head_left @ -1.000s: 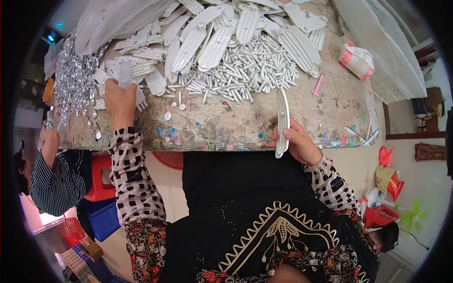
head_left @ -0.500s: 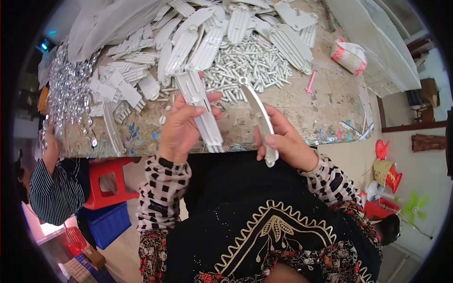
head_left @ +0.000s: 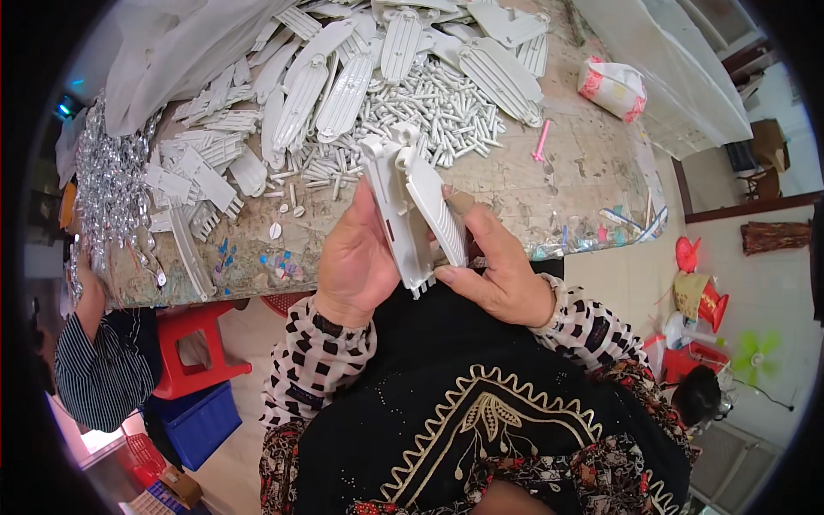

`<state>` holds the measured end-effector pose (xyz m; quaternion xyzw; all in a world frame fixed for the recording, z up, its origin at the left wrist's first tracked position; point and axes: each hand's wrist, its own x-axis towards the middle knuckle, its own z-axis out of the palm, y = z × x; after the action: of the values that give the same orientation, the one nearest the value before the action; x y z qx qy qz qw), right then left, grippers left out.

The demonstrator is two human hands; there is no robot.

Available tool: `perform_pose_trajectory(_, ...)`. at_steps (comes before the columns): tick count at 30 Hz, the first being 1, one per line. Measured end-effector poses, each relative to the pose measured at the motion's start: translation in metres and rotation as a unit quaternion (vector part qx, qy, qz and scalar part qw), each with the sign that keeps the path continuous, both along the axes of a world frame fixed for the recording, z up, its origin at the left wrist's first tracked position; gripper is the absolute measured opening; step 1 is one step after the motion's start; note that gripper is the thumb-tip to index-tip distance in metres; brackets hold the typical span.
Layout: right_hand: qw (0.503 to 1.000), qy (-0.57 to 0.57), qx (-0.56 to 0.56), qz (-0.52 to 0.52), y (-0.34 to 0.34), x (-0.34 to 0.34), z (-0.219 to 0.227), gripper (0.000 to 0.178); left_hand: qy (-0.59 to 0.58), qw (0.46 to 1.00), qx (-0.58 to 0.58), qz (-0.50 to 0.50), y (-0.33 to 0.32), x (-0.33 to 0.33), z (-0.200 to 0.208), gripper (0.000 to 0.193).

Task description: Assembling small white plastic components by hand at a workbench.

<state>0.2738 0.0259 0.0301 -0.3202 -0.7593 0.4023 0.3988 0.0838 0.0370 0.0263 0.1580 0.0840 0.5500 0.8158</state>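
Note:
In front of my chest, my left hand [head_left: 354,268] grips a long white plastic channel-shaped part [head_left: 396,225], tilted with its slotted side outward. My right hand [head_left: 508,273] is closed on a curved white plastic piece [head_left: 438,213] with a ribbed face, thumb at its lower end and fingers along its right side. The two parts lean against each other and appear to meet near their upper ends, with a gap between them lower down. Past my hands lies a pile of small white plastic pegs [head_left: 446,116]. My left fingertips are hidden behind the channel part.
White ribbed panels [head_left: 302,101] are heaped at the back; smaller ribbed pieces [head_left: 202,176] lie left. Silver foil strands [head_left: 120,172] hang beside another person's arm [head_left: 89,287]. A pink stick [head_left: 541,140] and tissue pack [head_left: 612,88] lie right. A red stool [head_left: 190,348] stands below.
My right hand has brought the curved piece left against the channel part and turned its ribbed face into view. My left hand has shifted slightly right, with the channel part more upright.

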Motion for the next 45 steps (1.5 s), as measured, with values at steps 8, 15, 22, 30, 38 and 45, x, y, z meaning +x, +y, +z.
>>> perform_pose_trajectory(8, 0.999, 0.003, 0.053, -0.012, -0.003, 0.004, 0.001, 0.073, 0.133, 0.986, 0.053, 0.087, -0.002, 0.006, 0.010, 0.065)
perform_pose_trajectory(15, 0.997, -0.042, 0.054, 0.018, -0.005, 0.012, 0.006, 0.075, 0.222, 0.963, 0.102, 0.116, -0.003, -0.003, 0.011, 0.069)
perform_pose_trajectory(22, 0.994, -0.092, 0.056, 0.020, -0.007, 0.017, 0.017, 0.074, 0.325, 0.928, 0.159, 0.091, -0.008, -0.012, 0.024, 0.072)
perform_pose_trajectory(30, 0.991, -0.122, -0.048, 0.016, -0.008, 0.012, 0.020, 0.081, 0.339, 0.925, 0.157, 0.077, -0.002, -0.001, 0.011, 0.065)
perform_pose_trajectory(38, 0.965, -0.241, 0.062, -0.080, -0.009, -0.003, 0.004, 0.081, 0.326, 0.932, 0.109, 0.117, -0.011, 0.017, -0.005, 0.046)
perform_pose_trajectory(45, 0.983, -0.145, 0.081, -0.079, 0.001, 0.005, 0.001, 0.071, 0.402, 0.904, 0.113, 0.088, -0.001, 0.008, -0.008, 0.049)
